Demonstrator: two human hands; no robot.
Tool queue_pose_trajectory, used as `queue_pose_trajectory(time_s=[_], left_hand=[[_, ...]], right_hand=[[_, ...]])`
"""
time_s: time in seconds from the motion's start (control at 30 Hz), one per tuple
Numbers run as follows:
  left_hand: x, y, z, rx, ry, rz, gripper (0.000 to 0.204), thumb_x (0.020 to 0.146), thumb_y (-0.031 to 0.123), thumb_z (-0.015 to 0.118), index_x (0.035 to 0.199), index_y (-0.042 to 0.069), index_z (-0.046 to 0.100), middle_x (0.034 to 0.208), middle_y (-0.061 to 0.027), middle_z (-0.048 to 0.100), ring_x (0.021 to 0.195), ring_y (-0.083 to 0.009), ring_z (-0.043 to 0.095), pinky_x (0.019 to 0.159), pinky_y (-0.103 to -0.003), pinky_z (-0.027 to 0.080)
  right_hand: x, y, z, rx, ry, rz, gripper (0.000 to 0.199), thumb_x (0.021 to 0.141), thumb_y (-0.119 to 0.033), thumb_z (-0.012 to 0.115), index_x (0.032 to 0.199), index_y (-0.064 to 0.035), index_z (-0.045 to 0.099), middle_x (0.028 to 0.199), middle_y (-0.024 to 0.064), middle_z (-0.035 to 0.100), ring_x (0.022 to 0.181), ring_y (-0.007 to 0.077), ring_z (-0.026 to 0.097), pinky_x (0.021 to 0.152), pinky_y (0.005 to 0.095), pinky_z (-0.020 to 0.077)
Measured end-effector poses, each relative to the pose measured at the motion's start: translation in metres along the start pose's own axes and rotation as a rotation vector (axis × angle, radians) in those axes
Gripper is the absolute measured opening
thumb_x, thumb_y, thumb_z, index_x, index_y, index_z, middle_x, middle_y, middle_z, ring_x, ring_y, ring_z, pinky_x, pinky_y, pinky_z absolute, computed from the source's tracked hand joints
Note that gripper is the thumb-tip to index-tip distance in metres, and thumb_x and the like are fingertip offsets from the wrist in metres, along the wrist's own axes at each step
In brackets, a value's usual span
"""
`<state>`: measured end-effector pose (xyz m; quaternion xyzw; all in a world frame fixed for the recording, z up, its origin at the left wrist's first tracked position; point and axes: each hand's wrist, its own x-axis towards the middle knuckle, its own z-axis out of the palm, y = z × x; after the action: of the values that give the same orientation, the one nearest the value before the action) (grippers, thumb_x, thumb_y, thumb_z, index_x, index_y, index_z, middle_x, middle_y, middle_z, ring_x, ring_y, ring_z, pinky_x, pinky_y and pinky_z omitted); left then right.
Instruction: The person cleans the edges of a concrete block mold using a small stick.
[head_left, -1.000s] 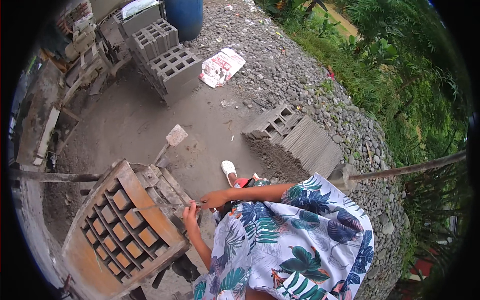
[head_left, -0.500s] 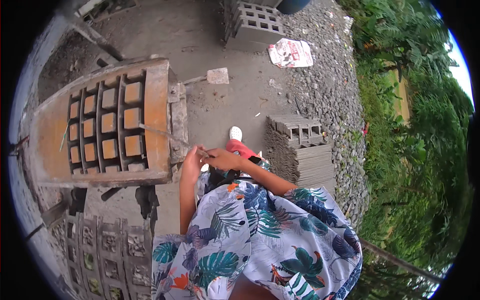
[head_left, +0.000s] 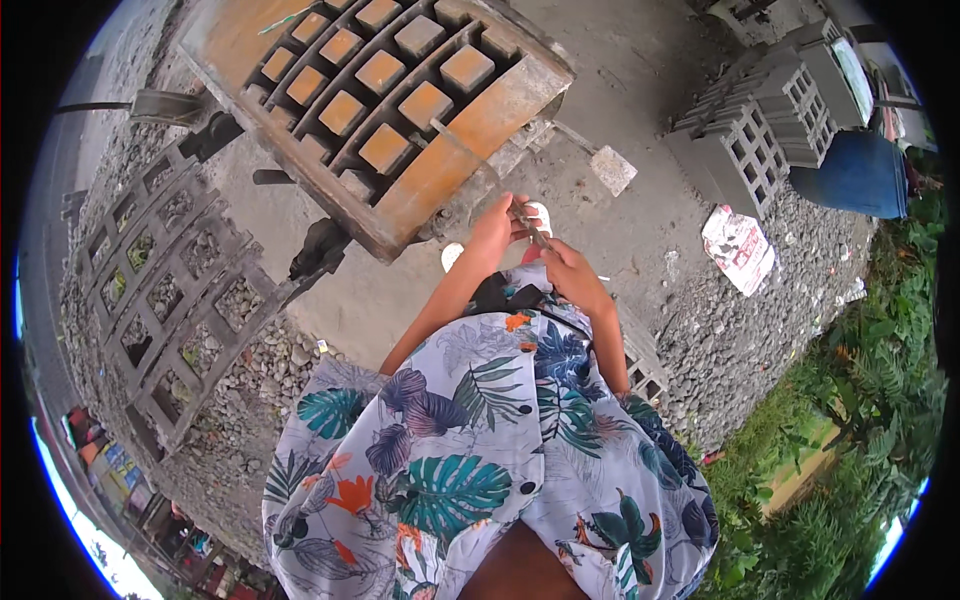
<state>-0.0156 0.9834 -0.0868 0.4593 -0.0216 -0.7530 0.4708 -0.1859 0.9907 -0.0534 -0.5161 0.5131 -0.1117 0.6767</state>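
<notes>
In front of my body, my left hand (head_left: pixel 492 232) is closed around a thin greyish-brown rod (head_left: pixel 462 145). My right hand (head_left: pixel 573 275) grips the same rod closer to me, at its near end. The rod's far end lies over the rim of a block mould (head_left: pixel 520 88), a heavy metal frame with rusty orange plates. Rows of square orange cores with dark slots between them fill the mould. Whether the rod is wood or metal, I cannot tell. My fingers hide part of it.
A trowel-like flat plate (head_left: pixel 612 171) on a handle juts from the mould's right side. Stacked hollow concrete blocks (head_left: pixel 750 140), a blue drum (head_left: pixel 850 178) and a white sack (head_left: pixel 738 248) are at right. A metal grid frame (head_left: pixel 205 270) stands at left above gravel.
My view has turned right, so the mould now appears higher and tilted. Both hands remain on the rod; the right has shifted to its near end, slightly apart from the left.
</notes>
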Motion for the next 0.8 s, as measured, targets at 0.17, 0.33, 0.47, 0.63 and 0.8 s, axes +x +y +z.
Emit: queue_pose_trajectory(time_s=[0.17,0.33,0.47,0.63,0.8], left_hand=[[0.038,0.008,0.065,0.01,-0.099,0.131,0.032,0.094,0.035,0.032,0.1,0.009,0.05,0.091,-0.0059,0.06,0.085,-0.0162,0.057,0.078,-0.031,0.042],[0.089,0.003,0.115,0.22,-0.04,0.177,0.033,0.093,0.037,0.035,0.098,0.009,0.051,0.088,-0.0051,0.06,0.077,-0.014,0.057,0.072,-0.03,0.044],[0.118,-0.006,0.14,0.349,0.038,0.203,0.032,0.092,0.038,0.038,0.097,0.009,0.051,0.085,-0.0039,0.06,0.072,-0.0132,0.057,0.067,-0.03,0.044],[0.147,-0.003,0.13,0.33,0.105,0.173,0.029,0.092,0.036,0.038,0.093,0.01,0.05,0.081,-0.0031,0.06,0.07,-0.0122,0.057,0.064,-0.028,0.043],[0.159,0.009,0.137,0.337,0.131,0.198,0.027,0.091,0.034,0.039,0.092,0.009,0.05,0.077,-0.0039,0.06,0.062,-0.0128,0.057,0.059,-0.029,0.043]], right_hand=[[0.013,-0.037,-0.082,-0.009,-0.049,-0.061,0.033,0.089,-0.021,0.043,0.117,-0.0051,0.049,0.063,-0.0011,0.046,0.056,0.0067,0.043,0.049,0.0242,0.0363],[0.039,-0.015,-0.129,-0.003,0.077,-0.114,0.032,0.091,-0.019,0.041,0.118,-0.0037,0.048,0.059,-0.0025,0.042,0.055,0.0067,0.041,0.049,0.0241,0.0345],[0.054,0.0,-0.149,0.114,0.1,-0.093,0.031,0.091,-0.019,0.041,0.115,-0.001,0.049,0.055,-0.0032,0.039,0.049,0.0062,0.036,0.045,0.0234,0.0305],[0.083,0.001,-0.166,-0.018,0.048,-0.086,0.028,0.091,-0.021,0.04,0.106,-0.0013,0.052,0.055,-0.003,0.04,0.048,0.0058,0.037,0.042,0.023,0.0299],[0.087,-0.022,-0.17,0.089,-0.025,0.046,0.026,0.09,-0.023,0.041,0.098,-0.0013,0.053,0.054,-0.0024,0.039,0.044,0.0066,0.036,0.042,0.0236,0.03]])
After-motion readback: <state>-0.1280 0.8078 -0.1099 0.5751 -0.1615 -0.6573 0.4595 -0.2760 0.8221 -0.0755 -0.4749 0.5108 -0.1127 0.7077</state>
